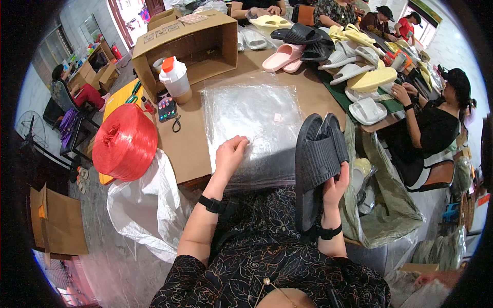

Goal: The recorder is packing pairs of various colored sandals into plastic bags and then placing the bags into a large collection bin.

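A pair of black slippers (319, 159) with ribbed straps stands upright, sole against sole, at the right of the stack. My right hand (336, 187) is closed round them from below, its thumb and fingers at the straps. In front of me lies a stack of clear plastic bags (257, 110), with a small pale label on it. Over the left part of that stack is my left hand (232, 155), fingers pinched together on the top bag's film. How much film the pinch takes up is hard to see.
At left are a red twine roll (126, 142), a white bottle (175, 79), a phone (167, 109) and an open cardboard box (190, 51). Yellow, white, pink and black slippers (372, 80) pile up at far right. A green sack (385, 220) hangs beside the table; a co-worker (429, 123) sits there.
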`<state>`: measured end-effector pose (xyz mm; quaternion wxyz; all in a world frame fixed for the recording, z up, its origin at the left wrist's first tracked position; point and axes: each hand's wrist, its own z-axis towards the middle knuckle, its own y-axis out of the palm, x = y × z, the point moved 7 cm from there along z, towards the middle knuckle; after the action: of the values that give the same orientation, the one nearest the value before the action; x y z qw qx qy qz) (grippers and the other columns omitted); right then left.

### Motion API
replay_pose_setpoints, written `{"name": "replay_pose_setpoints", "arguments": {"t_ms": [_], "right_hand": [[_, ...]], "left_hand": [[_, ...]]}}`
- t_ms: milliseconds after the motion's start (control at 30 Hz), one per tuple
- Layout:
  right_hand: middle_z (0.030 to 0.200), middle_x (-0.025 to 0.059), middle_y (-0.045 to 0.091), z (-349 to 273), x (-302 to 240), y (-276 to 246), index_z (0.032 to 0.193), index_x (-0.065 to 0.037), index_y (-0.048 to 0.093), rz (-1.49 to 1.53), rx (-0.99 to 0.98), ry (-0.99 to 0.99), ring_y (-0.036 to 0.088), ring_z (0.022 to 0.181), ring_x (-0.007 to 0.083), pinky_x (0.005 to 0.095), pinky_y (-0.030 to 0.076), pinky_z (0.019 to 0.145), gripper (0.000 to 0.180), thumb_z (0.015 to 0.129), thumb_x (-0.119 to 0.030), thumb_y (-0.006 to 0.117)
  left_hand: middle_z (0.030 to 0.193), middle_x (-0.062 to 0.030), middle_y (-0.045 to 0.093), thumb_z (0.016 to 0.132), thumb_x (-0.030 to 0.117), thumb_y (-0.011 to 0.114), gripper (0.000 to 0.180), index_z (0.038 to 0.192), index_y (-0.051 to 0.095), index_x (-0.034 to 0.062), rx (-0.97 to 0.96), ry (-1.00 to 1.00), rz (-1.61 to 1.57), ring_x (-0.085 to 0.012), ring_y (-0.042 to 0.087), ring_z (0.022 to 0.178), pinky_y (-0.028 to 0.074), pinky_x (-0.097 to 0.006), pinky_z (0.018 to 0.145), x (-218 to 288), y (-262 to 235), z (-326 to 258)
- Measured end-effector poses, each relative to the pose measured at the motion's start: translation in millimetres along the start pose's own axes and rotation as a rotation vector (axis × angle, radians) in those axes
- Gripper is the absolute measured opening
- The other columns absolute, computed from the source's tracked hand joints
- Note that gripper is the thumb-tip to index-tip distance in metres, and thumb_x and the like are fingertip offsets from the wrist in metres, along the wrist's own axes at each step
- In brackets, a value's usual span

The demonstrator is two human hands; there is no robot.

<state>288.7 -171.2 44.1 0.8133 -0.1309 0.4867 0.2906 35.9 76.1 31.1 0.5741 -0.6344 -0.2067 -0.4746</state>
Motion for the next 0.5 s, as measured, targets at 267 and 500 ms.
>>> {"name": "replay_pose_setpoints", "arguments": {"t_ms": [267,500], "right_hand": [[0.08,0.0086,0.056,1.0,-54.5,26.6,0.103,0.001,0.057,-0.562,-0.062,-0.266,0.054,0.062,0.021,0.0341,0.043,0.056,0.033,0.073,0.001,0.072],[0.094,0.0189,0.058,-8.8,-45.1,76.9,0.104,-0.001,0.054,-0.641,-0.492,-0.254,0.06,0.083,0.042,0.0465,0.05,0.067,0.031,0.078,-0.009,0.07]], "left_hand": [[0.084,-0.0118,0.073,0.096,0.034,0.056,0.032,0.103,0.077,0.011,-0.034,-0.123,-0.018,-0.0269,0.069,0.079,0.051,-0.037,0.073,7.7,-5.6,4.2],[0.085,-0.0119,0.074,0.097,0.034,0.054,0.034,0.103,0.076,0.009,-0.023,-0.054,-0.066,-0.0253,0.07,0.083,0.052,-0.036,0.077,-0.4,-2.1,14.6]]}}
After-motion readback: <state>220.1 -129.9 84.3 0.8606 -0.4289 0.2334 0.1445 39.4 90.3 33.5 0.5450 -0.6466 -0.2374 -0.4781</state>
